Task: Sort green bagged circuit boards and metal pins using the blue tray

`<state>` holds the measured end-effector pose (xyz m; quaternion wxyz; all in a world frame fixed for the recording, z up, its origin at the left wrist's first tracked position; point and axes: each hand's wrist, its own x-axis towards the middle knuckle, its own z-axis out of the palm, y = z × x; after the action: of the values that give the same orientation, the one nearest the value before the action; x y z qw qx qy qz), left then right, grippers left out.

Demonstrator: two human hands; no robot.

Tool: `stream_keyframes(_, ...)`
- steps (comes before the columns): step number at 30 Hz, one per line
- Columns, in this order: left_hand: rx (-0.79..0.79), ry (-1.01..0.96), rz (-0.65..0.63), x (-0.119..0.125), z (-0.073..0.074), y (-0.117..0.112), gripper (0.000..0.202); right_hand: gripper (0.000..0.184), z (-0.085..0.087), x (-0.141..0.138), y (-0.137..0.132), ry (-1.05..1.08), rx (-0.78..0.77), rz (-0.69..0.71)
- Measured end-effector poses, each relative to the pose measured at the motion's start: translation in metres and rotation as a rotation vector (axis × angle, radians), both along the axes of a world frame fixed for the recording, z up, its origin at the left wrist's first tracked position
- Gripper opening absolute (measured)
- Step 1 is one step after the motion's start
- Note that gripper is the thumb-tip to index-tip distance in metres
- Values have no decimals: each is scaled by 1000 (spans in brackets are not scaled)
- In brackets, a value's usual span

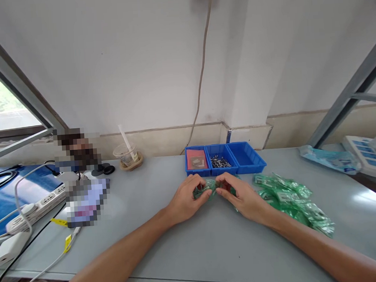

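Between my two hands is a small green plastic bag (210,185), crumpled and partly hidden by my fingers. My left hand (189,197) pinches its left side between thumb and fingers. On the other side, my right hand (240,196) grips the bag with thumb and forefinger. What the bag contains cannot be made out. Just behind my hands stand joined blue bins: the left bin (197,173) holds red and pale flat pieces, and the middle one has many small metal parts (220,161). A pile of green plastic bags (291,198) lies beside my right forearm.
The right blue bin (247,156) is at the back. A cup with a straw (126,151) stands behind to the left. A power strip (38,207), cables and a blurred phone-like object (89,201) occupy the left. Blue-white packaging (331,160) lies far right, near a white device (365,150).
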<state>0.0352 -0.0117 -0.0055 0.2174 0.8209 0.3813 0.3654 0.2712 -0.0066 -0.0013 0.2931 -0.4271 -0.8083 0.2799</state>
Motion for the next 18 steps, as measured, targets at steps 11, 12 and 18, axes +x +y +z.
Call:
stream_keyframes(11, -34, -118, 14, 1, -5, 4, 32, 23, -2, -2, 1, -29, 62, -20)
stream_keyframes(12, -41, -117, 22, 1, -5, 4, 32, 24, -3, -2, 1, -40, 70, -17)
stream_keyframes(18, -4, 2, -1, 1, -3, 1, 29, 30, -4, 2, 4, -30, 95, -66)
